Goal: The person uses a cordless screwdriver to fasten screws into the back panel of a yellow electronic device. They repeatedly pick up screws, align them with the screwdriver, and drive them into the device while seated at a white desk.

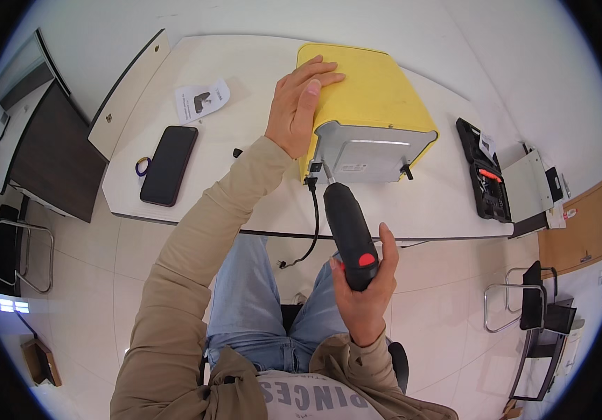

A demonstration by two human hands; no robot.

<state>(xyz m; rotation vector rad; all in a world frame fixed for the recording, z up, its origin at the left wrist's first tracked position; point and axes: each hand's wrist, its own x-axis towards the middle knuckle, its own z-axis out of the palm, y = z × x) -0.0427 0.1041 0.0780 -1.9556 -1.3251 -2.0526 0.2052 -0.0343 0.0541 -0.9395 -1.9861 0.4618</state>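
Observation:
A yellow box-shaped appliance [365, 84] lies on the table with its grey metal panel [367, 155] facing me. My left hand [299, 105] rests on its upper left edge, fingers stretched out over the yellow surface. Closed around a black electric screwdriver [348, 224] with a red button, my right hand [367, 297] points the tool away from me. The screwdriver's bit [327, 172] reaches the panel's lower left part, beside the power socket; whether it sits in a screw cannot be made out. A black power cord [316, 217] runs from that socket over the table's front edge.
On the white table [245, 70] lie a black phone [169, 166], a small ring-shaped item [143, 166], a printed leaflet [203, 101] and a small black piece [237, 152]. An open black tool case [484, 175] lies at the right. Chairs [525, 301] stand beyond the table.

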